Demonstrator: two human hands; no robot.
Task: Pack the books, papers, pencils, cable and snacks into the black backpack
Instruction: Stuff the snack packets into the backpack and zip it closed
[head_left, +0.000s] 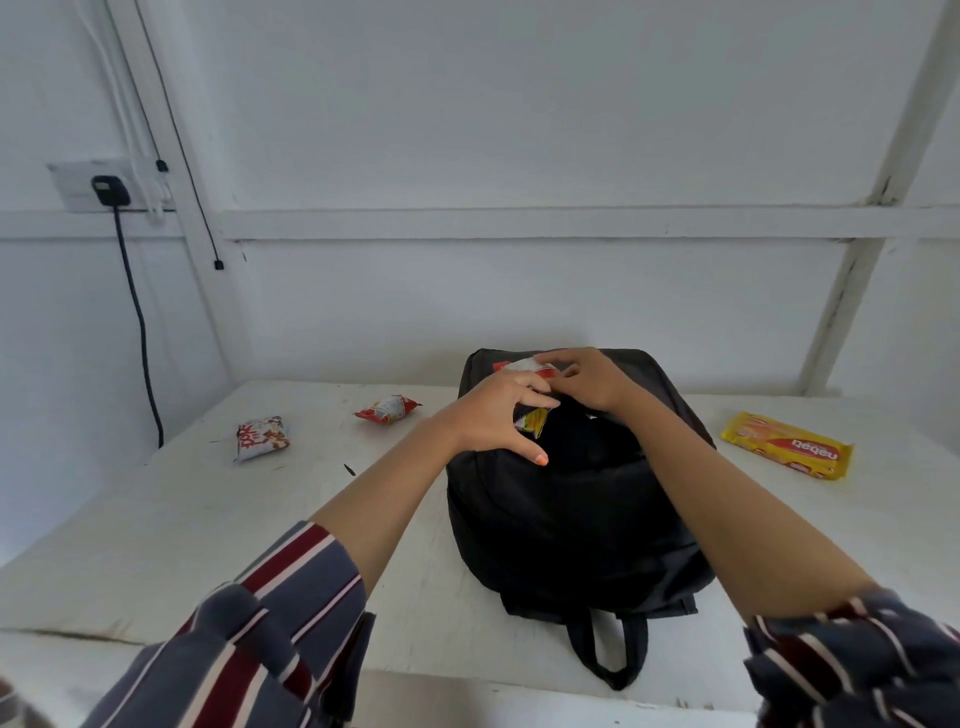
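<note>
Backpack (566, 514): black, lying flat at frame centre on the white table (156, 519), opening turned up, probably for loading.
Left hand (493, 421): fingers curled round a yellow snack packet (531, 420) at the opening.
Right hand (587, 379): pinches a red-and-white snack packet (522, 365) at the bag's far edge.
Still outside: white-orange packet (261, 438) and red packet (387, 409), left of centre; yellow biscuit pack (787, 451), right.
Hidden: bag interior dark; books, papers, pencils, cable not visible.

The black backpack (566, 499) lies flat on the table, red-and-white snack packet (524, 366) at its open top.
</note>
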